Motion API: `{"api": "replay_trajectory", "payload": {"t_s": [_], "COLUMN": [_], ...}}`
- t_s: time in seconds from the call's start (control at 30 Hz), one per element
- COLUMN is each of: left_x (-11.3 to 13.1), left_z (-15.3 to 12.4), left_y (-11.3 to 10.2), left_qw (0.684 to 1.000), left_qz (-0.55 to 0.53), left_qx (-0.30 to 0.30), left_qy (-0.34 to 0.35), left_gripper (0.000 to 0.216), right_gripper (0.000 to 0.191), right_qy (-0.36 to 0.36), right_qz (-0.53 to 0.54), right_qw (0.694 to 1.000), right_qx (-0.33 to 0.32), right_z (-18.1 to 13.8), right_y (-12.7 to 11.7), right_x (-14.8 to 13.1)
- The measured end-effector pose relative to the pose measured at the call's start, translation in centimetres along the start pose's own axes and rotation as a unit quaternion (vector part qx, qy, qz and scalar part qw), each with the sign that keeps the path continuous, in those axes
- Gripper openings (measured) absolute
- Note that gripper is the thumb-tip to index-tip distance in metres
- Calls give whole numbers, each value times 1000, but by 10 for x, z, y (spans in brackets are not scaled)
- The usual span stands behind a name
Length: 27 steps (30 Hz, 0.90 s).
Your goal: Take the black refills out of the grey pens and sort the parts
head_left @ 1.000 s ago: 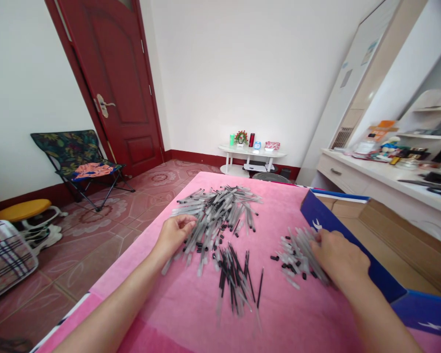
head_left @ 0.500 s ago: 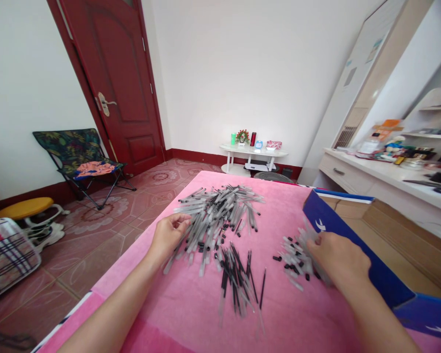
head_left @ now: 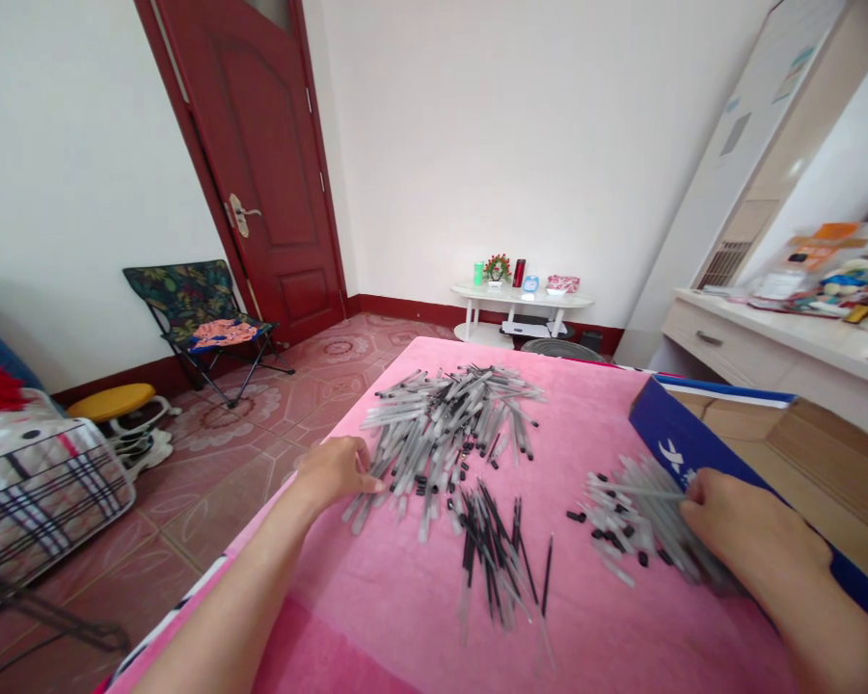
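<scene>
A big heap of clear pen barrels (head_left: 445, 424) lies on the pink cloth (head_left: 405, 617). My left hand (head_left: 333, 470) rests at the heap's near left edge, fingers curled and pinched on one pen barrel. In the middle lies a bunch of black refills (head_left: 499, 554). At the right a smaller heap of barrels and black caps (head_left: 633, 520) lies beside a blue cardboard box (head_left: 684, 453). My right hand (head_left: 748, 535) is closed on several barrels of that heap, with one sticking out to the left.
The table's left edge drops to a tiled floor with a folding chair (head_left: 195, 323), a yellow stool (head_left: 112, 403) and a plaid bag (head_left: 40, 492). A red door (head_left: 260, 164), a small white table (head_left: 521, 304) and a white desk (head_left: 781, 337) stand further off.
The camera has swung left and down a little. My left hand slid down to the heap's near edge. My right hand drew back to the right with barrels in it.
</scene>
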<state>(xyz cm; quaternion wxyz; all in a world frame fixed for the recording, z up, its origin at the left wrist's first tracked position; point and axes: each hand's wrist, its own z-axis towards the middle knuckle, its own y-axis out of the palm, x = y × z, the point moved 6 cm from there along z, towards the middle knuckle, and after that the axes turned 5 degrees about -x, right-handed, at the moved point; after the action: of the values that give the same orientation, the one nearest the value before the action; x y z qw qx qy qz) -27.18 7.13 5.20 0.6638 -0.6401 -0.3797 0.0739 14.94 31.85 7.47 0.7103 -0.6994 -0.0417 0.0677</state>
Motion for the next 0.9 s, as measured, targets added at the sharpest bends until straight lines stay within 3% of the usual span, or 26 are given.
{"api": "replay_trajectory", "payload": {"t_s": [0.2, 0.4, 0.53, 0.7, 0.83, 0.9], "left_x": [4, 16, 50, 109, 146, 160], "left_z": [0, -21, -50, -73, -73, -69], "left_y": [3, -18, -34, -41, -40, -36], "left_qw": [1000, 996, 985, 940, 911, 902], "left_qz": [14, 81, 41, -88, -77, -55], "left_qx": [-20, -29, -72, -137, -124, -108], "left_qy": [6, 32, 154, 300, 385, 413], "left_gripper": [10, 13, 20, 27, 29, 31], "right_gripper": [27, 37, 39, 34, 38, 42], "right_qy": [-26, -80, -96, -59, 14, 11], "right_qz": [1, -18, -23, -23, -30, -16], "right_qw": [999, 997, 995, 998, 999, 998], "right_qx": [-27, 11, 4, 30, 33, 53], "right_z": [-7, -5, -5, -5, -3, -7], "right_y": [-1, 12, 23, 17, 7, -4], "right_x": [-16, -28, -36, -30, -14, -16]}}
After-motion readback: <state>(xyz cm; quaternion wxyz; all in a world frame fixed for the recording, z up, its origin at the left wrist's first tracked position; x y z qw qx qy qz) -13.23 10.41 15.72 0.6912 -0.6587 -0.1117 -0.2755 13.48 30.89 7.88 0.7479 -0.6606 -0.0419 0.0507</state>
